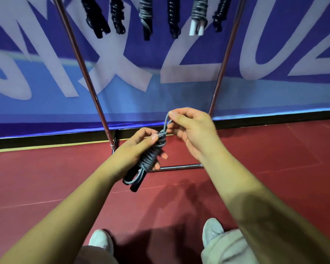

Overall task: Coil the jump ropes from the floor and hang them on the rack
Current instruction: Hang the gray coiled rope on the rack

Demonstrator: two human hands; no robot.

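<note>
Over the red floor [255, 168], left hand [135, 147] grips the coiled rope [151, 159], right hand [191, 128] pinches its loop [167, 121] — seemingly unsecured — so slack could unravel the coil.

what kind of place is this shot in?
Probably a gym or sports hall: a red floor of sports type, a big blue banner with white lettering along the wall, and a metal rack hung with coiled jump ropes. One more rope is held by the left hand and right hand.

Six hung ropes [146, 16], one held rope [151, 157], two hands [137, 147] [191, 128], two shoes [101, 241].
</note>
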